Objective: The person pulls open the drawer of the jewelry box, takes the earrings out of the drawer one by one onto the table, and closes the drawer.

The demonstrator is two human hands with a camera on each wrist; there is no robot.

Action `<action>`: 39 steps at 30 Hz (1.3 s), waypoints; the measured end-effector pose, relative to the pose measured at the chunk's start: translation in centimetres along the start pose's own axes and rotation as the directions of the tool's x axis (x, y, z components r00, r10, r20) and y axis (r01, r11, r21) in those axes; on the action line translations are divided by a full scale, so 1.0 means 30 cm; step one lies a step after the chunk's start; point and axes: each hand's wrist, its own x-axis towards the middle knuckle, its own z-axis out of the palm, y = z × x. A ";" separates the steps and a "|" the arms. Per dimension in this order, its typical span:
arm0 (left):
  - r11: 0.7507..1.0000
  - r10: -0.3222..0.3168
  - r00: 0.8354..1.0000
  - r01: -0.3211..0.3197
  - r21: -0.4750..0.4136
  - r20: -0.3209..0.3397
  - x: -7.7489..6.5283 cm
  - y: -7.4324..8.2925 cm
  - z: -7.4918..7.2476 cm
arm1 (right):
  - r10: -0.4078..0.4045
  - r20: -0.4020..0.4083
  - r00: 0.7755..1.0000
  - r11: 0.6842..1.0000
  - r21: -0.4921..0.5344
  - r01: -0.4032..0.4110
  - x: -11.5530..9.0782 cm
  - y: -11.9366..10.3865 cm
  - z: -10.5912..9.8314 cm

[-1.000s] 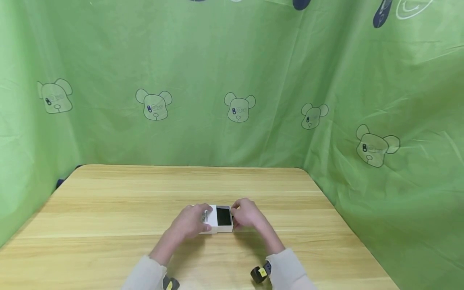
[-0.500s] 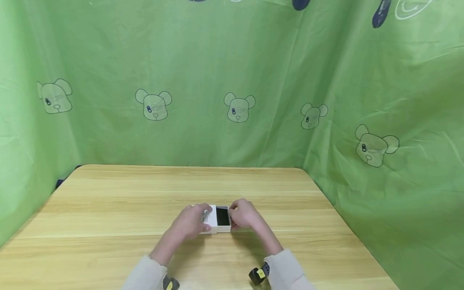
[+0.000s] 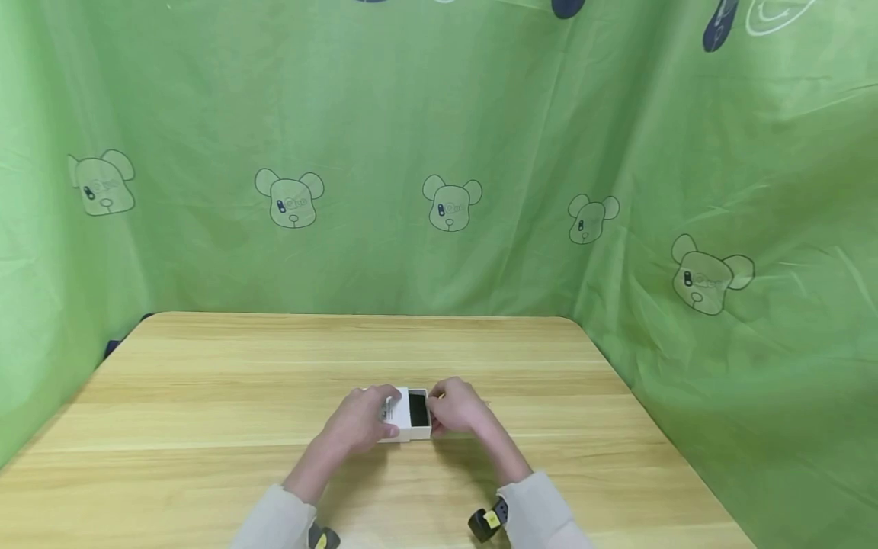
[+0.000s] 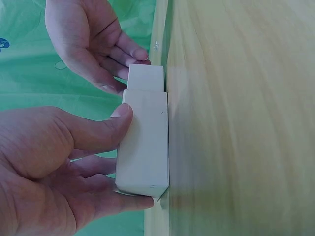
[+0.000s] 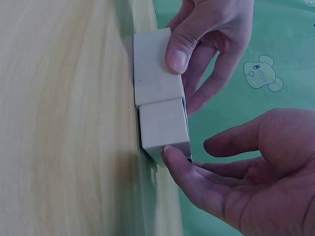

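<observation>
A small white cardboard box lies on the table, its outer sleeve (image 3: 398, 412) printed with small text. Out of the sleeve's right end sticks a white inner tray (image 3: 421, 433), with a flat black thing (image 3: 418, 410) in it that is partly covered by the sleeve. My left hand (image 3: 360, 415) grips the sleeve from the left, thumb on the near side wall. At the tray's outer end, my right hand (image 3: 458, 406) presses with its fingertips. The right wrist view shows a fingertip against the end wall of the tray (image 5: 165, 123), the hand's other fingers not wrapped round it.
The wooden table (image 3: 240, 358) spreads round the box. A green curtain (image 3: 370, 152) with printed bear heads hangs behind it and along both sides. Black straps with a small device (image 3: 485, 522) sit at the wrists by light sleeves.
My right hand has moved a little to the left, and the tray has slid farther into the sleeve, so less of the black thing shows. The left hand has stayed in place.
</observation>
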 end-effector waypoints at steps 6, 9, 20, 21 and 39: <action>1.000 0.014 1.000 -0.014 0.007 -0.013 0.003 -0.005 0.005 | -0.001 0.025 1.000 1.000 0.029 0.001 -0.003 -0.004 0.007; 1.000 0.010 1.000 -0.010 0.008 -0.019 0.003 -0.006 0.008 | -0.001 0.038 0.999 0.999 0.050 -0.001 -0.004 -0.006 0.012; 1.000 -0.008 1.000 0.008 -0.003 -0.011 -0.004 0.004 0.002 | -0.011 0.068 0.998 0.996 0.091 0.004 -0.005 -0.015 0.027; 1.000 -0.006 1.000 0.006 -0.002 -0.011 -0.003 0.005 0.002 | -0.014 0.068 0.998 0.996 0.090 0.008 -0.005 -0.015 0.029; 1.000 0.015 1.000 -0.015 -0.002 -0.018 -0.002 0.002 0.002 | -0.045 0.088 0.995 0.993 0.110 0.035 -0.012 -0.030 0.062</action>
